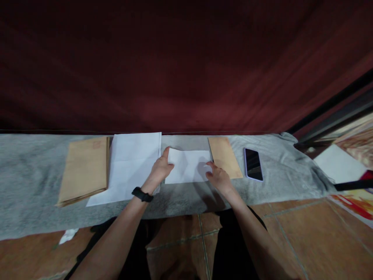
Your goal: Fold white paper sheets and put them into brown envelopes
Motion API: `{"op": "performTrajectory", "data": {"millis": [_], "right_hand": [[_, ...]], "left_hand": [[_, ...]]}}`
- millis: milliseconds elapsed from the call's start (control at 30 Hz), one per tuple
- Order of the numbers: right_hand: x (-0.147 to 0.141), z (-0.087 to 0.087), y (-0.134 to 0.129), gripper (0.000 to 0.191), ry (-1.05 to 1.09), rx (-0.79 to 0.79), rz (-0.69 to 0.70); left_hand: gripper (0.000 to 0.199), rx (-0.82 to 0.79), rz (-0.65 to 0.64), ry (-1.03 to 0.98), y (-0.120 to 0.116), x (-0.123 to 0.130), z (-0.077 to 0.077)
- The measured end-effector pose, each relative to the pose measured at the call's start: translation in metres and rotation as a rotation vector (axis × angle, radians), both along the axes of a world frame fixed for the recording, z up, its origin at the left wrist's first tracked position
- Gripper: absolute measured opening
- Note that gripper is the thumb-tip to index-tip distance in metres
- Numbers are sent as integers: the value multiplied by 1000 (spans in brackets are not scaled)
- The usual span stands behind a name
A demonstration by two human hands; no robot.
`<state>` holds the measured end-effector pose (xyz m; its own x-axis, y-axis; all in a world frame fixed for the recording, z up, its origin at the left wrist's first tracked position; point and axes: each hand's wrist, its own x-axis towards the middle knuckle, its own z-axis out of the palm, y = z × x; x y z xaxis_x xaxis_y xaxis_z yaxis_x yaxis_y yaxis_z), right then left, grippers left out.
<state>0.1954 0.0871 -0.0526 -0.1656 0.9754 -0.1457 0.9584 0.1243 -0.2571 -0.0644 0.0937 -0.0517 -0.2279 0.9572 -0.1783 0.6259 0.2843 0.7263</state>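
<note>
A white sheet of paper (186, 167), seemingly folded into a wide rectangle, lies on the grey cloth in front of me. My left hand (161, 168), with a black band on its wrist, grips the left edge of this sheet, thumb on top. At the right edge, my right hand (218, 177) holds the paper with its fingers bent in; part of the fingers is hidden. Just beyond the right hand lies a brown envelope (225, 155), partly covered by that hand. Larger white sheets (132, 161) lie left of the held one, partly under my left hand and wrist.
A stack of brown envelopes (84, 167) overlaps the large sheets at the left. A phone (253, 164) in a pale purple case lies to the right. The grey cloth (279, 171) covers a narrow surface before a dark red curtain (186, 77). Below is a tiled floor (180, 241).
</note>
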Motion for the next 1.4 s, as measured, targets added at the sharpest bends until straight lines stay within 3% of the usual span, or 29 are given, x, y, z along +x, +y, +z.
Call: {"op": "performTrajectory", "data": {"millis": [133,400,533,633,733,800,900,967,1167,1400], "right_hand": [[1,4,-2,32,-83,51,5],[-4,13,-2,30,-137,159,-89],[-11,1,3,34,64,264,59],[-25,-16,6,43,235,284,202],[-42,-31,8,47,261,288,259],[-52,-37,9,47,253,285,266],[-58,-42,10,49,213,279,284],[-59,-44,10,51,176,283,300],[-54,-51,11,51,101,361,256],[-50,-60,12,55,62,412,184]], "left_hand": [[85,-99,-89,256,-1,7,5],[85,-135,-115,370,-4,6,10],[84,-144,-119,412,-8,9,13],[76,-33,-86,515,-15,16,13],[62,190,-91,576,-20,27,4],[54,291,-179,513,-22,38,-6],[53,306,-359,451,-22,55,-26],[54,284,-392,494,-22,64,-36],[62,271,-321,674,-24,71,-47],[63,257,-210,731,-25,62,-52]]}}
